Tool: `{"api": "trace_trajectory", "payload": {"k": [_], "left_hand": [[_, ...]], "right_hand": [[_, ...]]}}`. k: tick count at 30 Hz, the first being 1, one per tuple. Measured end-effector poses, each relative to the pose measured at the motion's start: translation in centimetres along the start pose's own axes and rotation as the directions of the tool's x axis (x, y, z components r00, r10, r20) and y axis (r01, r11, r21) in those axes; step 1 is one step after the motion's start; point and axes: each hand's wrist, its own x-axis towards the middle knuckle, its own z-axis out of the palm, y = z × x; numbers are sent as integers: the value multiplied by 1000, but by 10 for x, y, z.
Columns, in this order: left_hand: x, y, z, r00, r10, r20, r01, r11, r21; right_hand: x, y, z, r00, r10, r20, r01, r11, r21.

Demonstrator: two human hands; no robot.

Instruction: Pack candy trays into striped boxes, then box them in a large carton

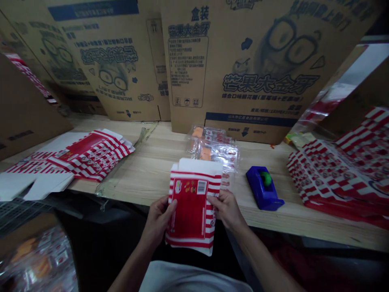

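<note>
Between my two hands is a red-and-white striped carton (190,209), held upright over the table's front edge with its white flaps at the top. My left hand (160,217) grips its left side, thumb on the red printed panel. On the right side, my right hand (227,209) pinches the striped edge. Just behind the carton lie clear plastic packs (232,156) with orange pieces and small printed sachets inside; the carton partly hides them. A blue tape dispenser (263,192) with a green core sits to the right of my right hand.
Flat striped cartons (94,156) lie stacked at the left of the wooden table (146,162). More striped cartons (331,174) stand at the right. Large cardboard boxes (188,81) line the back. Below left, a box holds more plastic packs (42,263).
</note>
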Motion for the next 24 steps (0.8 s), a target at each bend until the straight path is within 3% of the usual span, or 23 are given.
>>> {"api": "trace_trajectory", "payload": {"k": [5, 9, 14, 17, 19, 24], "left_hand": [[-4, -20, -5, 999, 9, 36, -11, 999, 49], [1, -15, 0, 996, 65, 68, -64, 998, -23], [16, -13, 5, 984, 177, -15, -178, 976, -129], [19, -27, 2, 979, 202, -11, -202, 976, -87], [17, -35, 0, 977, 213, 16, -212, 976, -37], [13, -44, -6, 985, 161, 67, -163, 987, 16]], "right_hand": [[13, -4, -10, 999, -47, -18, 48, 997, 54], [6, 4, -11, 1000, 13, -8, -13, 998, 69], [-20, 25, -12, 981, 136, 137, -137, 991, -4], [-26, 35, -21, 1000, -26, 6, 26, 997, -76], [-23, 37, -31, 988, -134, -78, 117, 976, -185], [-14, 33, -49, 946, -317, 67, 303, 789, -535]]}}
